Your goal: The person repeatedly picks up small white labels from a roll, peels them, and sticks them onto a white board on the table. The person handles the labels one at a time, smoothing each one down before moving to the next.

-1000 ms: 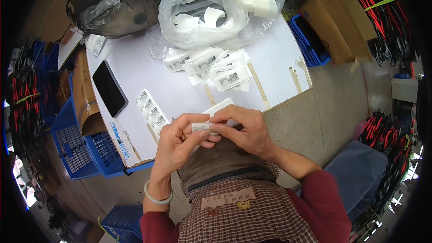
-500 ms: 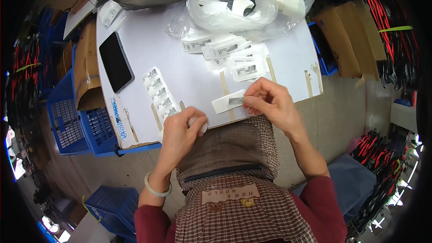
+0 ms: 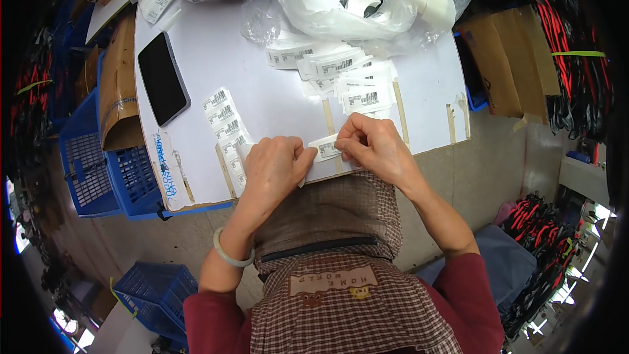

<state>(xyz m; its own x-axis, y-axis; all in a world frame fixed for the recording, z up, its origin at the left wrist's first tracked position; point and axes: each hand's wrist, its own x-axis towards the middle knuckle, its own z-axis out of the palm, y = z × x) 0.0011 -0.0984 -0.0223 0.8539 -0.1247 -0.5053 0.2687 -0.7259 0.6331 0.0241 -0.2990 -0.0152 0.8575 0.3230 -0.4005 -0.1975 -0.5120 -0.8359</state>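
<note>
Both hands now sit together again at the near edge of the white desk (image 3: 275, 85), after drawing apart half a second ago. From left: a black phone (image 3: 162, 78) lies flat, a strip of barcode labels (image 3: 223, 121) runs toward my left hand (image 3: 275, 167), whose grip pinches one end of a small white label (image 3: 325, 148). My right hand (image 3: 373, 147) pinches the other end. I judge steady, even tension keeps it from creasing. A loose label pile (image 3: 347, 78) waits beyond.
</note>
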